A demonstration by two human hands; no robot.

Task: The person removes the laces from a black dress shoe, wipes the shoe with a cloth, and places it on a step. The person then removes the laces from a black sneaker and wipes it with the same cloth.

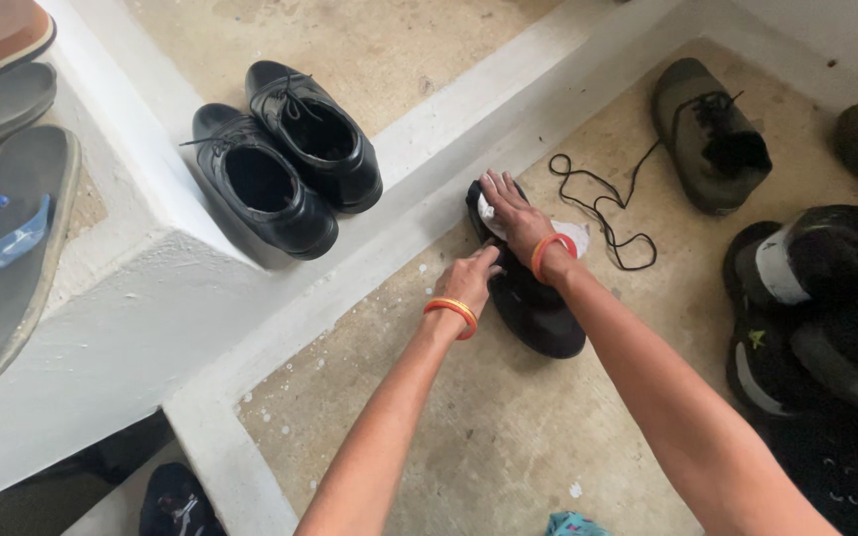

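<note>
- Head cam looking down at a bare concrete floor in a low bay edged by a white-painted curb, with a black shoe lying flat right against that curb.
- Right hand is laid flat over the toe end, fingers spread a bit and pressed down on a crumpled white cloth that sits between palm and shoe. Not a pinch or a closed grip, more of a flat press.
- Left hand is against the shoe's side near the middle, fingers curled loosely at the edge. Can't tell if they hook under the rim or just brace it. Both wrists have orange bangles.
- Handling guess: the shoe looks light, easy for one hand, with a smooth upper that's likely a bit slick, so it'd probably skate on concrete unless pinned. It's not fragile. I'd say the best hold is at the opening rim or heel, where it's stiffest; the toe probably gives a little.
- The cloth is limp and would bunch up, so a flat palm suits it better than fingertips.
- Around it: a loose black shoelace lying in loops just past the toe, an olive-grey laced sneaker further out, a pair of shiny black leather lace-up shoes up on the next level, and grey flip-flops with blue straps on the left ledge.
</note>
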